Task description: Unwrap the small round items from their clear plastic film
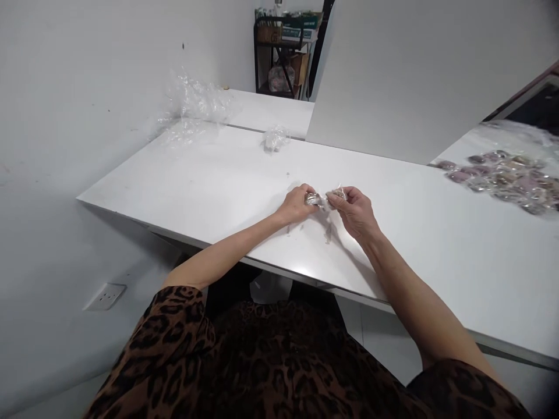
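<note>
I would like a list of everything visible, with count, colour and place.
Table: one, white, middle
Surface beyond: one, white, behind table
Panel: one, grey, behind table
Wall: one, white, left
Outlet: one, white, low on wall
Rack: one, black, background
Rack goods: several, mixed colours, on rack
Plastic heap: one, clear, table's far left
Plastic clump: one, clear, table's rear middle
Wrapped pile: many pieces, pinkish and brown, table's right
Held wrapped pieces: seemingly two, brownish, centre
Garment: one, brown and black, foreground
Forearms: two, bare, foreground
Left grip: one, bare, centre
Right grip: one, bare, beside it
</note>
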`<state>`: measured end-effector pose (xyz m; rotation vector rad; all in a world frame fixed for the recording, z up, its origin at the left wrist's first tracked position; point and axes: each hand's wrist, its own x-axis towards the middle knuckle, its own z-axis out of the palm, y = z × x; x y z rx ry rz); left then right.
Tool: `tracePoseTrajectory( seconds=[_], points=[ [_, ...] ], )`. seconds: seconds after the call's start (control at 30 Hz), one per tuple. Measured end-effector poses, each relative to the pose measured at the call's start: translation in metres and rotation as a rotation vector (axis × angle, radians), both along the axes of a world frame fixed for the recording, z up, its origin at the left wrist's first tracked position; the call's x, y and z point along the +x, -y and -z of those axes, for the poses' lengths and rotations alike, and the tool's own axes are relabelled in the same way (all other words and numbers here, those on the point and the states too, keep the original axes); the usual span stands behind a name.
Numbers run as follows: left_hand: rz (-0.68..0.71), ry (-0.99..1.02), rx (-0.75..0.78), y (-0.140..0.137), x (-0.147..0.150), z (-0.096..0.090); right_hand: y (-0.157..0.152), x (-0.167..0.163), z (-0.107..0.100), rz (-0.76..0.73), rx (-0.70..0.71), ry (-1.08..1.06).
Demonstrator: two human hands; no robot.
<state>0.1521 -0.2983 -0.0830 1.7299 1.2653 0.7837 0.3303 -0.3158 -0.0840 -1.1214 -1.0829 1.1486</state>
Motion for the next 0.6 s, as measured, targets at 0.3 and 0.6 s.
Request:
tracePoseTrajectory(
  seconds=[0.3,0.6],
  points=[
    [0.311,0.150,-0.048,0.022,0.040,-0.005,0.041,0.020,-0.006,-0.034,-0.121,-0.073],
    [0.056,0.122,0.040,0.000,0.036,0.012,0.008,0.156,-0.001,0.333,-0.289,0.003]
  ],
)
